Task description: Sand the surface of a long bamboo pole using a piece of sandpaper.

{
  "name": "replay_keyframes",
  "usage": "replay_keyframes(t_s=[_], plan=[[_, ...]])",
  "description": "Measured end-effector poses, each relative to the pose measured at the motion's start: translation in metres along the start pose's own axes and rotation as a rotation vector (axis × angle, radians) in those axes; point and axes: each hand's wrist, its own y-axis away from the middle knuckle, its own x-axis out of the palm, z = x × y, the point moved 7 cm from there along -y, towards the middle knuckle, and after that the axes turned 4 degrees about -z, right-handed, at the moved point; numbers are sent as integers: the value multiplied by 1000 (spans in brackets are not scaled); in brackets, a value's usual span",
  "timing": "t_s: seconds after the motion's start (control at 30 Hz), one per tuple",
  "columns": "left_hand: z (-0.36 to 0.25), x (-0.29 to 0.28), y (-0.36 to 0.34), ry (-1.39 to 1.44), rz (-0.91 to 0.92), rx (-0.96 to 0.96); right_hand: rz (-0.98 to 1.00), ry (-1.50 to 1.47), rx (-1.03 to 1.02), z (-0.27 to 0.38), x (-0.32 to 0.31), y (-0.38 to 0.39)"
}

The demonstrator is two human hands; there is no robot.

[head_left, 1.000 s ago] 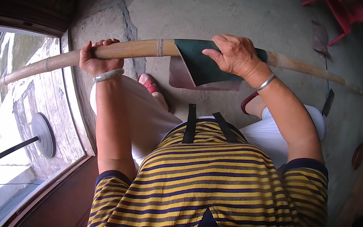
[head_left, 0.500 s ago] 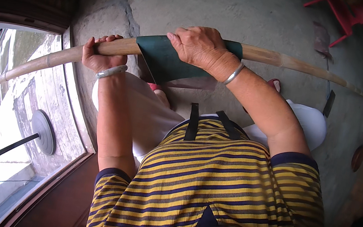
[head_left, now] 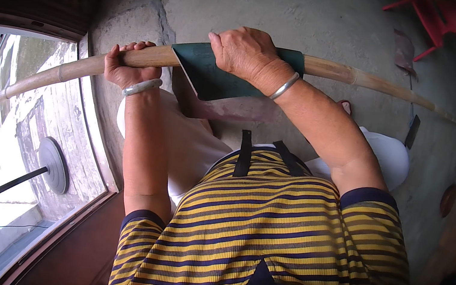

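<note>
A long, slightly curved bamboo pole [head_left: 85,68] stretches across in front of me, thin at both ends. My left hand [head_left: 131,69] is wrapped around it from below, with the fingertips showing over the far side. Just right of that hand, a dark green sheet [head_left: 205,66] is folded over the pole, and part of it hangs down on my side. Below its green edge shows a dull pinkish-brown flap [head_left: 234,108]. My right hand [head_left: 248,51] is closed over the sheet and the pole from above, thumb toward the left. The pole under the sheet is hidden.
A red plastic stool [head_left: 426,22] stands far right on the concrete floor [head_left: 324,13]. A brownish scrap [head_left: 404,50] and a thin dark blade-like piece [head_left: 412,132] lie at right. On the left, a bright doorway shows a round grey base [head_left: 54,165] with a black post.
My right hand has shifted very slightly left along the pole with the green sheet. The pinkish flap below hangs wider and now covers the red shoe seen before. My left hand stays nearly still.
</note>
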Motion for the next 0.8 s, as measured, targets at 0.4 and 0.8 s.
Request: replay_keyframes(t_s=[0.4,0.8], plan=[[0,0,5,35,-18,-13,-279,79,-115,-69,-37,58],[14,3,16,6,-92,-70,-346,130,-215,-131,-57,98]])
